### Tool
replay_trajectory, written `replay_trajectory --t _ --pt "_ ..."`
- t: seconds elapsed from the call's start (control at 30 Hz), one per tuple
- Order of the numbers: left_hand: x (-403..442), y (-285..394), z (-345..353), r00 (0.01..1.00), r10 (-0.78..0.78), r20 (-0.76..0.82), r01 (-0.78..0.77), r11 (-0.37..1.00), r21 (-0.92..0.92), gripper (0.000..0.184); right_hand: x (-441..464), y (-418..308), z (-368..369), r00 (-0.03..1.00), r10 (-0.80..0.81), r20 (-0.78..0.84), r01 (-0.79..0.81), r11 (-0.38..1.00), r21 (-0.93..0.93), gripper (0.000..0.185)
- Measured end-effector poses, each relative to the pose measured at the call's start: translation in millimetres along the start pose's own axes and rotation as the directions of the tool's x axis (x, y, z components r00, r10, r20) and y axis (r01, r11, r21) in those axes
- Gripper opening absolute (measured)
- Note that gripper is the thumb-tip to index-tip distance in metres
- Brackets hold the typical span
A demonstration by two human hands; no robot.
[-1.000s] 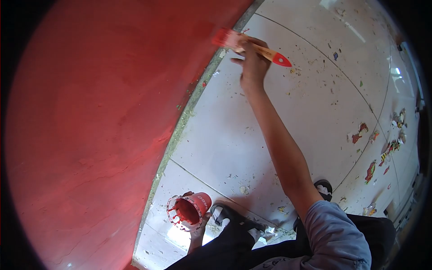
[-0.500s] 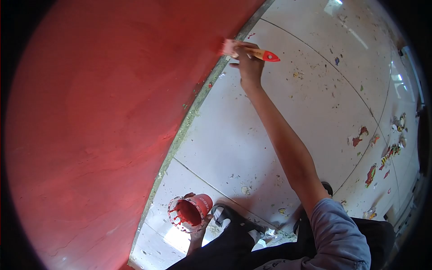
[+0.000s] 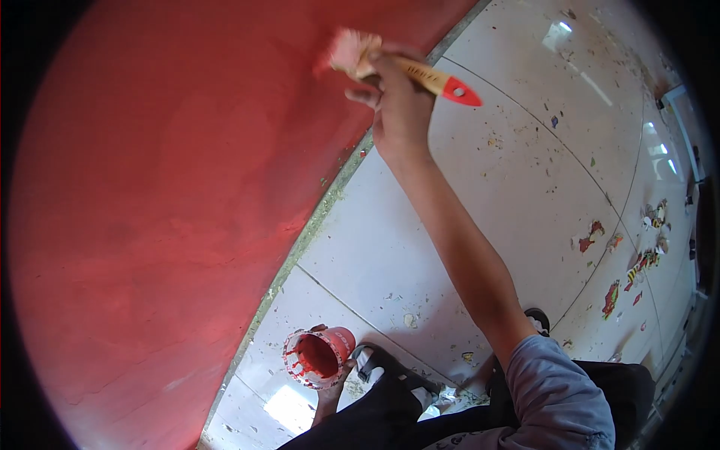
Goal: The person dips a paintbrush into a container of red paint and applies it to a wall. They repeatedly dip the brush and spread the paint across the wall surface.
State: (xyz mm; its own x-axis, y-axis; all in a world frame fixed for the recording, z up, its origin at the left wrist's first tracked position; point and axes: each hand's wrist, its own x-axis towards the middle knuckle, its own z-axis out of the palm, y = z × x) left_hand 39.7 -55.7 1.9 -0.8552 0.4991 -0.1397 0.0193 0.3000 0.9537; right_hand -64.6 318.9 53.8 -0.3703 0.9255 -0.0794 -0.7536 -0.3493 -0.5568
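Note:
My right hand [image 3: 401, 105] is closed round a wide paintbrush [image 3: 420, 73] with a wooden handle and a red tip. Its bristles, reddish and blurred, are at the red wall [image 3: 172, 172], above the wall's bottom edge. Low in the view, my left hand [image 3: 332, 388] holds a small red paint cup [image 3: 342, 341] from beneath and the side. The cup tilts, its mouth facing the wall, and red paint coats the inside and rim. Part of my left hand is hidden behind the cup.
White floor tiles [image 3: 375, 240] meet the wall along a greenish, debris-covered strip [image 3: 319, 217]. Torn colourful scraps [image 3: 611, 300] and small flakes lie on the floor at the right. My sandalled foot [image 3: 367, 364] is beside the cup.
My right hand and the brush have moved left, from the wall's bottom edge further onto the red wall. My left hand still holds the cup in nearly the same place.

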Motion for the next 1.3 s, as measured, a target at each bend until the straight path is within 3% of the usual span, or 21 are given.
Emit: replay_trajectory --t 0.03,0.13,0.3,0.4,0.5,0.57,0.67,0.77,0.9,0.97,1.0,1.03,1.17,1.27,1.3 --pt "-1.0 0.2 0.1 1.000 0.002 -0.001 -0.002 1.000 -0.006 0.089 -3.4 -10.7 8.7 0.997 -0.032 0.075 0.027 0.998 0.058 0.017" --pt "-2.3 1.9 0.2 1.000 0.003 -0.009 -0.003 1.000 -0.025 0.089 -5.4 -17.9 8.4 0.995 -0.027 0.099 0.018 0.995 0.094 0.019" --pt "0.1 7.3 -1.3 0.999 0.045 0.001 -0.045 0.998 -0.050 0.088 1.2 78.8 -108.7 0.930 0.166 -0.329 -0.234 0.956 -0.177 0.029" --pt "-2.4 7.1 -5.8 0.998 0.065 0.022 -0.064 0.997 -0.037 0.087 3.2 74.6 -108.9 0.939 0.033 -0.342 -0.153 0.931 -0.330 0.027" --pt "-6.3 0.4 -7.6 0.999 0.050 0.009 -0.050 0.998 -0.032 0.087 5.6 25.2 -19.6 0.985 0.034 -0.168 -0.067 0.979 -0.195 0.021" --pt "-5.9 -1.4 -8.0 0.999 0.046 0.004 -0.046 0.998 -0.048 0.087 6.3 -11.0 26.2 0.996 -0.076 0.035 0.081 0.986 -0.145 0.021" --pt "-5.1 -0.1 -6.3 1.000 0.015 0.012 -0.014 0.998 -0.067 0.086 5.7 -44.3 45.9 0.979 -0.104 0.174 0.096 0.994 0.055 0.021" --pt "0.0 7.9 -1.1 0.999 0.025 0.037 -0.022 0.996 -0.089 0.085 17.5 2.1 -8.8 0.996 0.076 -0.045 -0.077 0.997 -0.012 0.022" --pt "1.3 12.7 -3.7 0.997 0.039 0.065 -0.034 0.996 -0.077 0.085 5.7 53.7 -101.8 0.930 0.174 -0.324 -0.261 0.933 -0.248 0.021" --pt "-1.3 8.0 -7.3 0.996 0.059 0.067 -0.056 0.997 -0.052 0.085 2.3 63.5 -111.6 0.936 0.142 -0.321 -0.254 0.905 -0.340 0.022" --pt "-2.3 5.6 -8.1 0.996 0.053 0.068 -0.050 0.998 -0.044 0.085 1.1 65.7 -112.3 0.941 0.125 -0.315 -0.248 0.887 -0.389 0.022" --pt "-4.2 3.2 -9.0 0.997 0.046 0.065 -0.043 0.998 -0.038 0.085 -0.1 65.8 -93.7 0.968 0.050 -0.247 -0.141 0.920 -0.366 0.020" --pt "-5.6 5.4 -11.0 0.997 0.002 0.071 0.000 1.000 -0.025 0.086 -20.1 1.9 35.0 0.998 -0.041 0.044 0.046 0.992 -0.119 0.015" --pt "-3.5 2.7 -10.0 0.998 0.056 0.042 -0.053 0.996 -0.071 0.086 -29.1 -32.4 66.7 0.974 -0.107 0.202 0.107 0.994 0.011 0.017" --pt "-1.4 4.7 -10.1 0.996 0.076 0.038 -0.073 0.994 -0.076 0.085 -29.1 -26.7 57.7 0.988 -0.059 0.143 0.056 0.998 0.024 0.018"
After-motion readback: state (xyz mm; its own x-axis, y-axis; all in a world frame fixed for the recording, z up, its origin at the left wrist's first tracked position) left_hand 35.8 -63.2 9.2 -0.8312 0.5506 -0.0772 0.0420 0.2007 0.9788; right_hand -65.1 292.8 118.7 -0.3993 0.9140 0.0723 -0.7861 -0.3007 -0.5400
